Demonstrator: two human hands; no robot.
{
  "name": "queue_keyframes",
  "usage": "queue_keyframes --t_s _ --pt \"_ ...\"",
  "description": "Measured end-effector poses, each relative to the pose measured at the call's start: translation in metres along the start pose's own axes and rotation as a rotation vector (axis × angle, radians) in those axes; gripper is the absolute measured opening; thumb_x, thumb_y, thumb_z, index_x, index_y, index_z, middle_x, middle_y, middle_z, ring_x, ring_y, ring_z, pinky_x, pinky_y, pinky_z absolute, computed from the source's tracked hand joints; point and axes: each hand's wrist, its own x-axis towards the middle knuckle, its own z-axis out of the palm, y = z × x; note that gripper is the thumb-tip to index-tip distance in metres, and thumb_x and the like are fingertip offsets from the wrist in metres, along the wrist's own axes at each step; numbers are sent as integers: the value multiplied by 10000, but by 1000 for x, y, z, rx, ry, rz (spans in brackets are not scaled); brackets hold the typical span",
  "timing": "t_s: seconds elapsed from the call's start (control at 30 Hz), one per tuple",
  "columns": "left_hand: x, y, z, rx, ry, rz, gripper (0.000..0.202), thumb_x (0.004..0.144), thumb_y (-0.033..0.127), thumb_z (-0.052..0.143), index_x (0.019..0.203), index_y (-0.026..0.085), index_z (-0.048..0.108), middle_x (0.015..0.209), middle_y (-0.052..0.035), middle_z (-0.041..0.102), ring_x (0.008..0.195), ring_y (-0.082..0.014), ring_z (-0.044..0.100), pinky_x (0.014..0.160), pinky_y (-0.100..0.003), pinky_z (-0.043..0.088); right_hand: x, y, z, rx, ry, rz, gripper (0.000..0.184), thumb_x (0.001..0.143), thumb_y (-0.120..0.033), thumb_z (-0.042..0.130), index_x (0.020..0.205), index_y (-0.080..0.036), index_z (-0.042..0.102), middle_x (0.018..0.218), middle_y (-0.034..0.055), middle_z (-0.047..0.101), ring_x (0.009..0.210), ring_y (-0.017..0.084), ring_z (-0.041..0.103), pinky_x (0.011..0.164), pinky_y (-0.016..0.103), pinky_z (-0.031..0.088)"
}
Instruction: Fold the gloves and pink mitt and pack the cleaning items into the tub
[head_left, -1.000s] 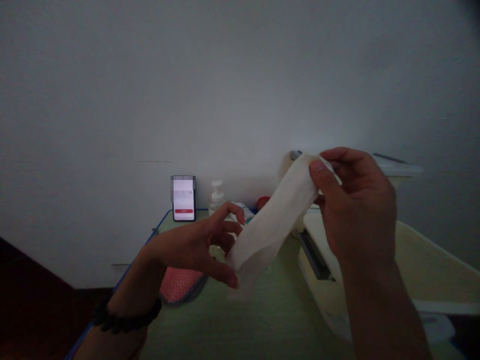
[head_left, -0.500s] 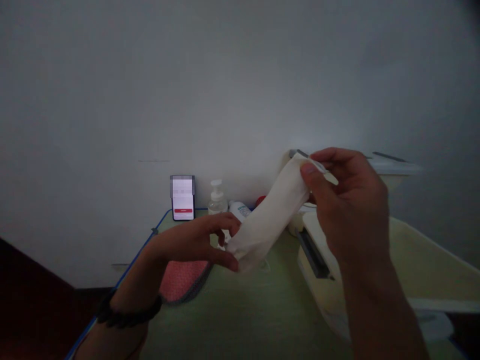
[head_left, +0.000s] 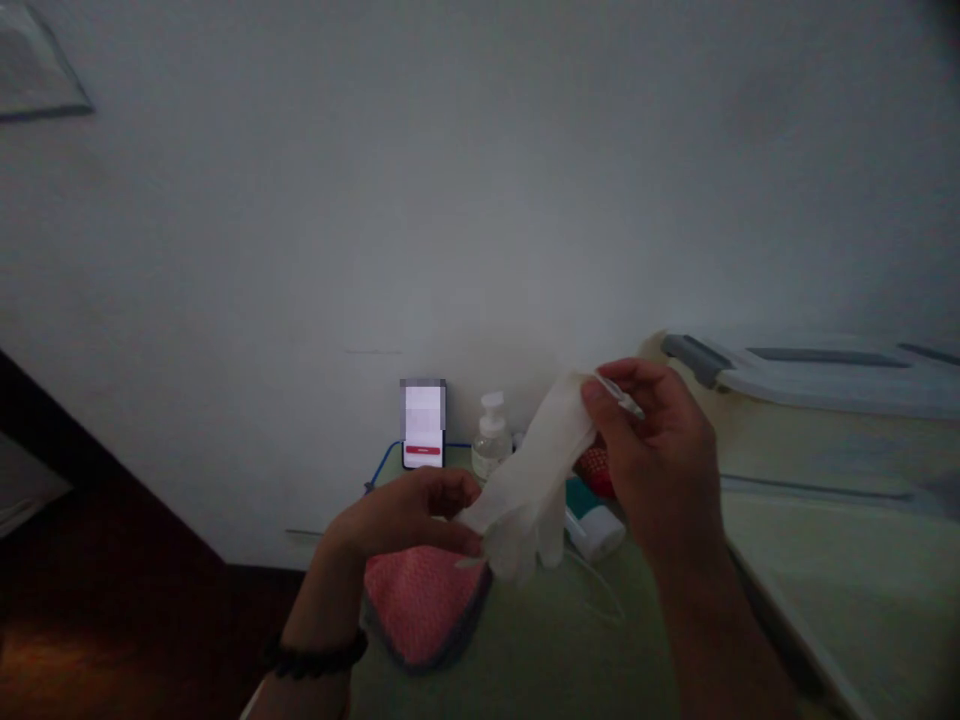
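Note:
A white disposable glove hangs stretched between my two hands above a green tabletop. My right hand pinches the glove's cuff at its upper end. My left hand, with a dark bead bracelet on the wrist, grips the glove low down near its fingers, which dangle loose. A pink cloth pad with a grey edge lies on the table just below my left hand.
A lit phone stands against the white wall. Beside it are a clear pump bottle, a red item and a white tube with a teal band. A cream appliance with a lid fills the right. Dark floor lies left.
The view has swung right and down, so the phone and bottle sit further right. My hands have come closer together and lower, and the glove's loose fingers now show below my left hand.

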Motion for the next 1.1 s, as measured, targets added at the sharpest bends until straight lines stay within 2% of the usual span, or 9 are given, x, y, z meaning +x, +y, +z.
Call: queue_keyframes --t_s 0.17,0.4,0.6,0.7,0.8,0.97,1.1 --pt "5 -19 -11 -68 113 -131 149 604 149 722 701 146 608 670 51 639 629 -85 570 619 -205 416 10 13 9 47 -5 89 186 725 -304 658 881 -247 576 866 -3 622 589 91 580 455 179 465" --pt "4 -30 -18 -19 179 -221 90 611 220 704 635 155 647 607 35 656 598 -106 586 578 -203 419 15 22 10 125 117 219 228 661 -336 708 827 -242 583 770 -30 618 544 86 554 445 183 471" --pt "1 -28 -20 122 170 -178 199 716 343 628 699 160 706 671 -4 680 660 -137 593 625 -226 434 8 23 14 144 137 206 235 665 -339 707 841 -241 586 751 -27 600 531 82 527 412 169 438" --pt "1 -25 -21 235 250 -115 187 726 318 624 825 176 696 784 -9 686 749 -153 591 680 -239 433 7 25 14 130 116 220 235 679 -346 695 860 -245 583 757 -29 594 542 88 523 415 177 435" --pt "0 -21 -19 225 282 -43 228 675 257 674 890 182 665 885 -13 667 811 -155 577 743 -249 432 8 27 12 133 71 237 215 709 -343 672 875 -251 573 756 -32 588 528 82 501 412 175 420" --pt "3 -13 -12 194 236 -89 87 663 206 668 719 150 634 700 23 617 692 -119 544 675 -228 420 8 19 12 180 29 211 196 734 -318 653 884 -245 550 789 -26 581 569 84 513 454 180 434" --pt "10 -5 -4 275 212 -124 68 667 203 655 675 140 631 670 21 618 691 -126 548 664 -232 410 3 8 14 225 40 167 171 749 -285 644 873 -248 533 759 -38 554 557 73 511 472 177 444"
